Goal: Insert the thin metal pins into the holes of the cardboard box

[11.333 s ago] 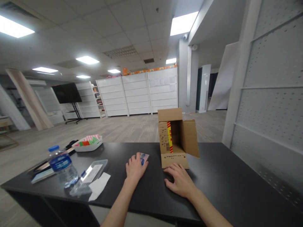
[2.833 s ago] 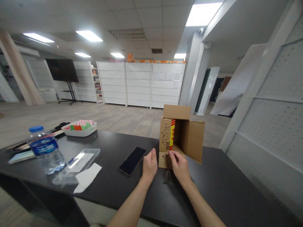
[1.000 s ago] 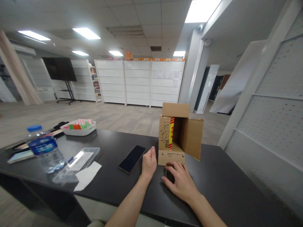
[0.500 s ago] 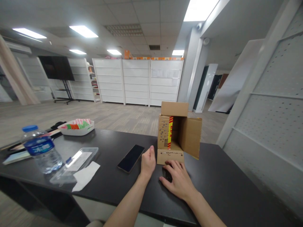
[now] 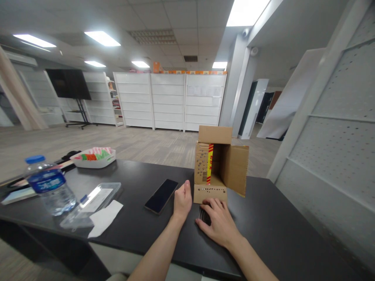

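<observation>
My left hand (image 5: pixel 183 201) is closed in a loose fist, thumb up, on the black table between a dark smartphone (image 5: pixel 161 196) and a cardboard box. What its fingers hold, if anything, is hidden. The box (image 5: pixel 202 164) lies with its opening towards me, flaps folded out; rows of small dark dots or holes mark its front flap (image 5: pixel 209 194). My right hand (image 5: pixel 218 220) rests palm down, fingers curved and apart, fingertips at that flap's near edge. Between its thumb and index finger show several thin, shiny parallel pieces (image 5: pixel 203 215), partly under the hand and too small to name.
To the left are a water bottle (image 5: pixel 49 187), a clear plastic case (image 5: pixel 95 203), a piece of white paper (image 5: pixel 106 219) and a white tray (image 5: pixel 93 162) with colourful packets. A perforated grey panel (image 5: pixel 331 168) stands to the right of the table (image 5: pixel 263 230).
The view has shifted very slightly. Both hands, the box and the thin pieces keep nearly the same places.
</observation>
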Available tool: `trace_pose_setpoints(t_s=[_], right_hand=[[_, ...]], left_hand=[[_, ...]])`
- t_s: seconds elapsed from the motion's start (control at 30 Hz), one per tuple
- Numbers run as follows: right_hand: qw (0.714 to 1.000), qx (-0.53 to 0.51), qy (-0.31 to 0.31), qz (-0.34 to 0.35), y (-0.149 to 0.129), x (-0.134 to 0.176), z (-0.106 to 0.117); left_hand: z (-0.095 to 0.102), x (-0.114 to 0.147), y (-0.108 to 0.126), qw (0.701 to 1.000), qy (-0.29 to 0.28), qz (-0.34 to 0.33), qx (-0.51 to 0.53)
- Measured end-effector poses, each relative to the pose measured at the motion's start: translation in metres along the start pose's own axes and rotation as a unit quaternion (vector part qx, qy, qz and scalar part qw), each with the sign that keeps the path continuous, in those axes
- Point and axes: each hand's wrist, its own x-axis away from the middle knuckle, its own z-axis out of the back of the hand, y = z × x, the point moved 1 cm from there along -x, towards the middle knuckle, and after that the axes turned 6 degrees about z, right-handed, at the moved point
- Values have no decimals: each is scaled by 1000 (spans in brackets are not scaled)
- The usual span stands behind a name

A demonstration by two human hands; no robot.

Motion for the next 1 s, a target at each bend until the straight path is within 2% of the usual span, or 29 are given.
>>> trace_pose_setpoints(t_s=[1.0], right_hand=[[999, 16, 7, 38, 0, -6, -3]], left_hand=[[1, -1, 2, 1000, 0, 4, -4]])
